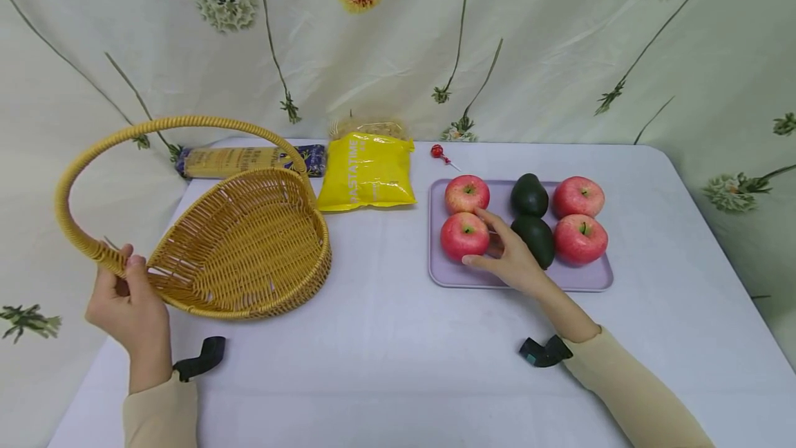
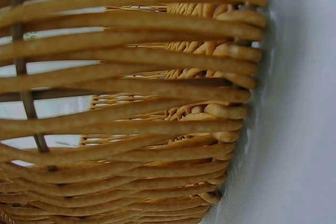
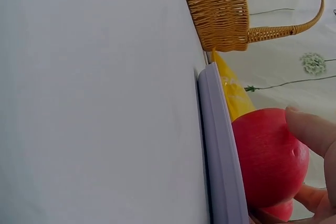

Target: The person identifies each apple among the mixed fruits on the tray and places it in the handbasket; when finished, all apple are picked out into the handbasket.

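A woven wicker basket (image 1: 242,247) with a tall arched handle stands on the left, tilted toward the viewer. My left hand (image 1: 133,310) grips the handle near its lower left end; the left wrist view shows only the basket's woven side (image 2: 131,87). On a lilac tray (image 1: 438,278) lie several red apples and two dark green avocados (image 1: 528,194). My right hand (image 1: 510,258) holds the front left apple (image 1: 463,236), thumb on its near side and fingers behind. In the right wrist view the thumb (image 3: 310,129) touches this apple (image 3: 268,156).
Behind the basket lies a blue and yellow pasta packet (image 1: 242,161). A yellow pasta bag (image 1: 367,171) leans beside it, before a clear bag (image 1: 370,128). A red lollipop (image 1: 438,151) sits behind the tray. Another apple (image 1: 468,192) touches the held one; more apples (image 1: 580,239) lie right.
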A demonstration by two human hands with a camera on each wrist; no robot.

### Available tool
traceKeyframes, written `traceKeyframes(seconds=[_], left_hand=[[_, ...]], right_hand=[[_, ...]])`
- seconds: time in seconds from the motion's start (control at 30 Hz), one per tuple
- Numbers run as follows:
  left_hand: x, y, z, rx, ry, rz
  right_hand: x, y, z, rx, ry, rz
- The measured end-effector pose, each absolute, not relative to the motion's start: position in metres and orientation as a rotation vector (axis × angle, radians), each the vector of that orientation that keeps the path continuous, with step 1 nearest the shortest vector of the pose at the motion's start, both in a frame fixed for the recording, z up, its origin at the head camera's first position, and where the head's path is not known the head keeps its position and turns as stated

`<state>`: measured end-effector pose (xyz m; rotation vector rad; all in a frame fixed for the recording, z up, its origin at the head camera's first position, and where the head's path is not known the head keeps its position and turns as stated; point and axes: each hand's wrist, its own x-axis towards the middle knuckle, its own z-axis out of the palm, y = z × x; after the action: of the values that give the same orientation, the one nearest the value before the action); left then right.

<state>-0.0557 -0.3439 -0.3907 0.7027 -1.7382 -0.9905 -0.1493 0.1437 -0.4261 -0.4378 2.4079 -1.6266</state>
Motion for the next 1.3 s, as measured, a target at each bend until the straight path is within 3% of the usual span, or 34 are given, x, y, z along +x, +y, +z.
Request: traceKeyframes(seconds=[0.77,1.03,1.3], left_hand=[[-0.055,-0.337,-0.384,0.667,-1.718,-1.030],[-0.059,-0.342,-0.390,0.653,-1.719,-1.032],[-0.057,-0.339,-0.388,0.670,-1.720,-1.025]], right_hand=[[-0.149,0.139,-0.427,-0.341,2.403,-1.679],[-0.143,0.127,-0.407,-0.461,2.339,-1.674],[-0.143,0.082,-0.383,-0.677,2.248,-1.689]])
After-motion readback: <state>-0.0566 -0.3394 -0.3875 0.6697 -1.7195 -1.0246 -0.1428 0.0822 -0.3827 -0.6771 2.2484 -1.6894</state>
